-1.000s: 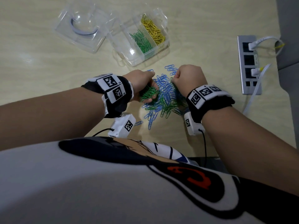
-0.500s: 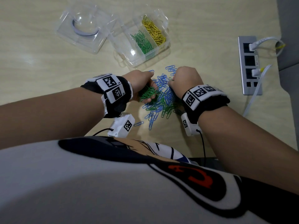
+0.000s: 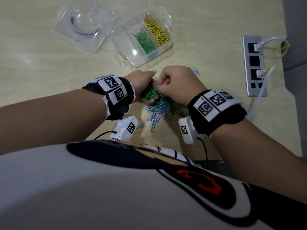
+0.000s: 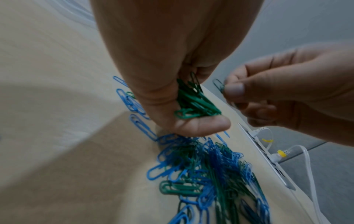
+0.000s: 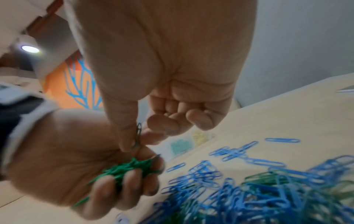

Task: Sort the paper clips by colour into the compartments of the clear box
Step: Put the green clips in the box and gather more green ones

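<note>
A heap of blue and green paper clips (image 3: 163, 107) lies on the table in front of me. My left hand (image 3: 142, 83) grips a bunch of green clips (image 4: 193, 103) just above the heap. Close beside it, my right hand (image 3: 176, 82) pinches a single green clip (image 4: 219, 85) between thumb and forefinger, right at the bunch. The clear box (image 3: 132, 52) stands farther back, with green clips (image 3: 145, 41) in its middle compartment and yellow clips (image 3: 157, 31) in the right one. Its left compartment holds no clips that I can see.
The box's clear lid (image 3: 83, 25) lies open to the left of the box. A grey power strip (image 3: 253, 63) with white cables plugged in sits at the right near the table edge. Loose blue clips (image 3: 196, 71) lie scattered around the heap.
My right hand has lifted off the heap and moved left to my left hand, bringing a green clip to the bunch. The left hand has stayed about where it was.
</note>
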`<act>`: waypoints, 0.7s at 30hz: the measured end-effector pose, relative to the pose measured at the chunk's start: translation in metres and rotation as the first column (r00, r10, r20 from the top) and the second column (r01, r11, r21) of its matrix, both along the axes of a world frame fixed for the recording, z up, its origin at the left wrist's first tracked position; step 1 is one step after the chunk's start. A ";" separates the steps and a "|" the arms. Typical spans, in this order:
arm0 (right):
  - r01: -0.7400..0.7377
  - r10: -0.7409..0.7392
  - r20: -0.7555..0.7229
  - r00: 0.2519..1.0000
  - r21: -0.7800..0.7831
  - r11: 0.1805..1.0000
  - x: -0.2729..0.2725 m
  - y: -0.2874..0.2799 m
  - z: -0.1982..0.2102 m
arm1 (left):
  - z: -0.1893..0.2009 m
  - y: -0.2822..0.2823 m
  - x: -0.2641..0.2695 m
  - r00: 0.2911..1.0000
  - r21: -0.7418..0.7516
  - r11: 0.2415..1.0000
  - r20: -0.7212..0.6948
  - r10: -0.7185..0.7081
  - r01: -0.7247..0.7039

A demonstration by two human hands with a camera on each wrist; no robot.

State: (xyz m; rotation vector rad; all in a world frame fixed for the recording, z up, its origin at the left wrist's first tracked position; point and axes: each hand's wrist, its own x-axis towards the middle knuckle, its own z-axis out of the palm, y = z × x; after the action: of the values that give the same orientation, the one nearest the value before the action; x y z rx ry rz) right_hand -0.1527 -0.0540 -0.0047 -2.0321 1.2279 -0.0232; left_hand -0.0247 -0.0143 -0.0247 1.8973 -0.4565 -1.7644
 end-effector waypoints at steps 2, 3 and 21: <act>-0.060 0.060 0.015 0.998 -0.007 0.998 0.005 0.008 0.001 | 0.001 0.000 -0.002 1.000 -0.029 0.999 0.018 0.018 -0.018; -0.061 0.061 0.030 0.998 -0.030 0.998 0.005 0.009 0.000 | 0.002 0.000 -0.003 1.000 -0.037 0.999 0.018 0.014 -0.014; -0.007 -0.060 -0.318 0.946 -0.207 0.978 -0.043 -0.036 -0.034 | 0.006 0.003 -0.002 0.996 -0.008 0.998 -0.063 -0.065 0.065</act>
State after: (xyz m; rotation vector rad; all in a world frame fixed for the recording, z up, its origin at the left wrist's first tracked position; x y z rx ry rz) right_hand -0.1959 -0.0904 -0.0385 -2.2620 1.5082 0.1850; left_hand -0.0272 -0.0111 -0.0184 1.8356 -0.5051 -1.8572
